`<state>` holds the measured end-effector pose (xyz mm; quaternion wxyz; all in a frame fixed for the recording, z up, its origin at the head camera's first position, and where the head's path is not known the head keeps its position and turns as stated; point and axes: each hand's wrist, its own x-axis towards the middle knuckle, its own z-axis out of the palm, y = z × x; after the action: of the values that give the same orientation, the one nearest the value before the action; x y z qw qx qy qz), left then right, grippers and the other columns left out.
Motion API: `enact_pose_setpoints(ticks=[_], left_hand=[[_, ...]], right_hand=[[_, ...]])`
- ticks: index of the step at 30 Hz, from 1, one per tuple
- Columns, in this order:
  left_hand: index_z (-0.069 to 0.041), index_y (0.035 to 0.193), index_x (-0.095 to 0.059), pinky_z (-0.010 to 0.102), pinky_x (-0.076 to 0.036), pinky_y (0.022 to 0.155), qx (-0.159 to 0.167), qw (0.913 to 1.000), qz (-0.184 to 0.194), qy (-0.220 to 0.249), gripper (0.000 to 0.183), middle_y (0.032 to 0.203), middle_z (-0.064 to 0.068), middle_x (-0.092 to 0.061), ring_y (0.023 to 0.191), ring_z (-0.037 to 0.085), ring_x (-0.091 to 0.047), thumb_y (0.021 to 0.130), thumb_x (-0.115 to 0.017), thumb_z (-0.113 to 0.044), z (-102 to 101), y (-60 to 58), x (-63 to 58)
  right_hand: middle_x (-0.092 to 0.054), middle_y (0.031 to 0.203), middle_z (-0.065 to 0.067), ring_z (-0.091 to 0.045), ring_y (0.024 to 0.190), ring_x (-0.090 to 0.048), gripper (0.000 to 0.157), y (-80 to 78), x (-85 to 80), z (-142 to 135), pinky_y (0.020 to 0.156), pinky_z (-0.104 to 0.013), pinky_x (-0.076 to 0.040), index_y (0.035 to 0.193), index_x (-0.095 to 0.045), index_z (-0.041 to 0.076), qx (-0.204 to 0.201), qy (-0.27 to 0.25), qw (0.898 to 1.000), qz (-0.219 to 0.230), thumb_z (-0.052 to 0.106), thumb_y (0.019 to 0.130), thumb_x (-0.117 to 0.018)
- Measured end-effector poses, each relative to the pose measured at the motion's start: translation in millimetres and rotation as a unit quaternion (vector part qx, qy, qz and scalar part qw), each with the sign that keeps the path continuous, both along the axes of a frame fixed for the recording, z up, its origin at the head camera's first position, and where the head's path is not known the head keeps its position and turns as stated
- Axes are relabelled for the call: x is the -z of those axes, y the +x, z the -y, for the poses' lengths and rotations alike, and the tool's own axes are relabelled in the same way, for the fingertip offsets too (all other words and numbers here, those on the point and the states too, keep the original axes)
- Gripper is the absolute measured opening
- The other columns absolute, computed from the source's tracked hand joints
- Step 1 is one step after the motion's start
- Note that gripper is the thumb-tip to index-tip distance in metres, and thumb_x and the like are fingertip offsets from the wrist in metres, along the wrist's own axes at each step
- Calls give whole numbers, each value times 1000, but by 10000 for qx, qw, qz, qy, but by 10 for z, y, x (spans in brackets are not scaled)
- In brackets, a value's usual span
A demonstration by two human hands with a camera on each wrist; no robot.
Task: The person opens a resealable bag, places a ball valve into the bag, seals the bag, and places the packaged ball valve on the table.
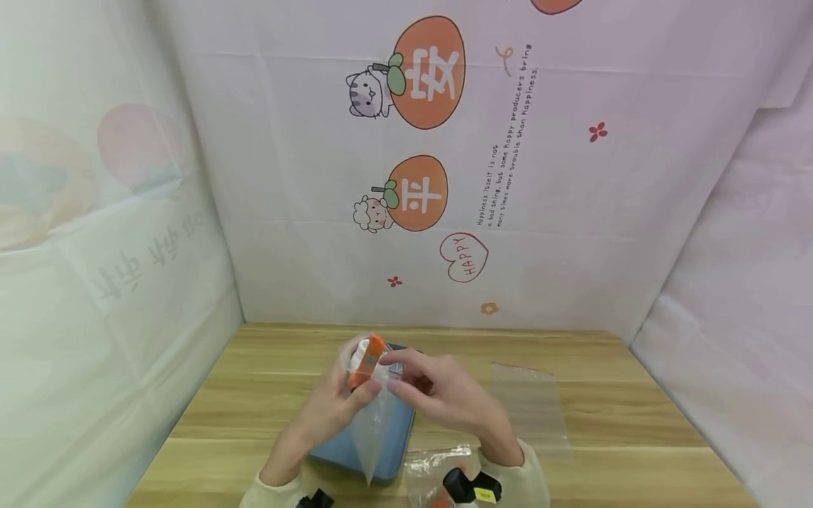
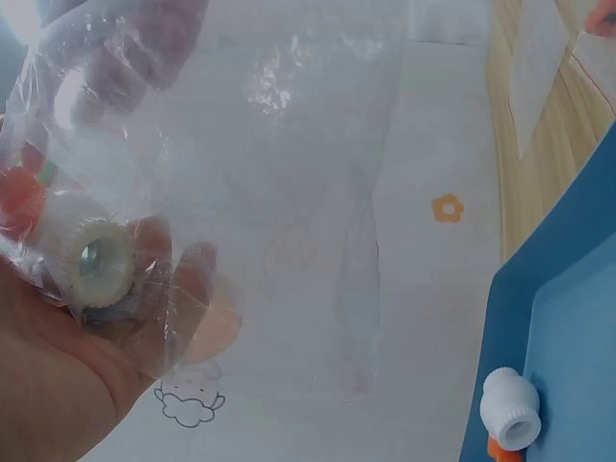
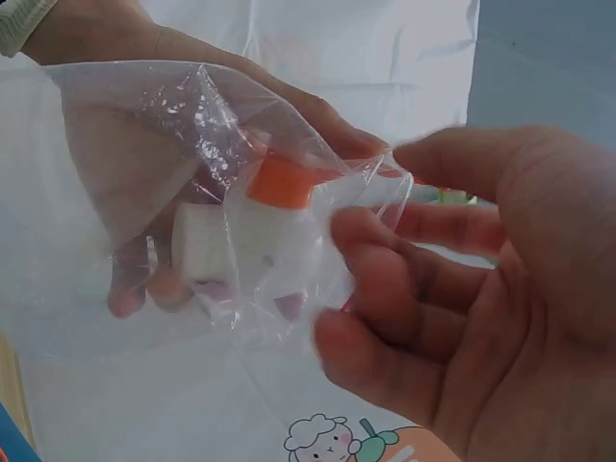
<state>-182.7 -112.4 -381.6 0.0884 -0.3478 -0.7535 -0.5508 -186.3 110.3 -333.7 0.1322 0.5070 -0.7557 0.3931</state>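
Observation:
A white plastic valve (image 3: 260, 241) with an orange handle (image 1: 368, 363) shows through the film of a clear zip bag (image 1: 373, 437). My left hand (image 1: 330, 406) grips the valve together with the bag, fingers curled round its far side. The lower part of the bag hangs down over a blue box. At the bag's mouth, my right hand (image 1: 451, 391) pinches the plastic between thumb and fingers, close beside the orange handle. The left wrist view shows the valve's ribbed round end (image 2: 101, 260) facing the camera.
Under the hands stands the blue box (image 1: 396, 430); another white valve (image 2: 510, 409) lies in it. A flat clear bag (image 1: 533, 409) lies on the wooden table at the right. By the near edge, another zip bag (image 1: 435, 462) has something orange in it. Printed cloth (image 1: 305, 176) walls the table.

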Motion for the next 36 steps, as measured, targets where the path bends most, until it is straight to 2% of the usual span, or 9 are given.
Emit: enact_pose_setpoints(ticks=[7, 13, 15, 19, 24, 26, 30, 34, 36], left_hand=[[-27, 151, -25, 31, -55, 82, 0, 9998, 178, -18, 60, 131, 12, -52, 105, 20, -60, 101, -56, -20, -32, -11, 29], [-31, 152, -24, 30, -55, 80, -210, 9979, 541, -283, 58, 135, 12, -55, 106, 21, -64, 102, -54, -30, -69, 1, 36], [-32, 153, -24, 29, -55, 81, -234, 9967, 690, -349, 58, 143, 12, -50, 108, 22, -64, 102, -53, -34, -81, 5, 28], [-25, 155, -21, 29, -54, 79, -65, 9965, 752, -362, 62, 149, 14, -41, 105, 20, -62, 102, -48, -44, -103, 5, 24], [-15, 156, -15, 27, -52, 86, 567, 9959, 702, -84, 65, 140, 17, -52, 111, 13, -60, 104, -39, -45, -114, -33, 63], [-17, 156, -15, 27, -51, 86, 767, 9944, 721, 16, 62, 124, 15, -62, 107, 10, -60, 105, -37, -44, -122, -41, 75], [-25, 153, -22, 28, -48, 91, 798, 9945, 669, 74, 53, 130, 11, -59, 113, 8, -58, 105, -35, -43, -148, -44, 79], [-23, 150, -25, 22, -47, 71, 718, 9963, 476, 52, 45, 98, 14, -60, 86, 1, -56, 108, -29, -38, -163, -41, 75], [-23, 149, -26, 23, -45, 68, 673, 9966, 469, 41, 42, 98, 15, -57, 84, 2, -53, 109, -25, -34, -167, -36, 76]], right_hand=[[-67, 76, -8, -1, 63, -62, 10, -36, 28, 32, 56, -21, -55, 106, -60, 7, -554, -367, 9955, 669, 3, 96, -60], [-70, 80, -10, -15, 67, -69, 7, -55, 32, 53, 55, -24, -56, 101, -60, 6, -401, -727, 9936, 766, 2, 95, -61], [-70, 79, -9, -17, 67, -69, 6, -60, 32, 60, 55, -24, -55, 100, -60, 6, -302, -803, 9935, 747, 3, 95, -61], [-69, 78, -8, -16, 66, -67, 7, -57, 33, 62, 54, -24, -55, 99, -59, 6, -146, -1091, 9915, 695, 0, 95, -60], [-68, 78, -11, -16, 64, -67, 13, -43, 36, 68, 52, -23, -53, 99, -58, 3, -154, -1506, 9875, 436, -8, 92, -58], [-68, 78, -12, -17, 64, -66, 16, -41, 34, 78, 51, -21, -52, 100, -59, 2, -161, -1616, 9863, 295, -10, 90, -58], [-68, 77, -12, -17, 63, -64, 19, -49, 34, 89, 49, -19, -49, 101, -59, 1, -98, -1818, 9832, 152, -12, 88, -58], [-67, 77, -13, -19, 65, -65, 19, -60, 44, 78, 53, -23, -53, 100, -59, 0, -59, -2096, 9775, 206, -15, 88, -57], [-66, 77, -14, -20, 66, -65, 20, -64, 48, 71, 55, -25, -55, 100, -58, -1, -77, -2227, 9746, 222, -17, 88, -56]])
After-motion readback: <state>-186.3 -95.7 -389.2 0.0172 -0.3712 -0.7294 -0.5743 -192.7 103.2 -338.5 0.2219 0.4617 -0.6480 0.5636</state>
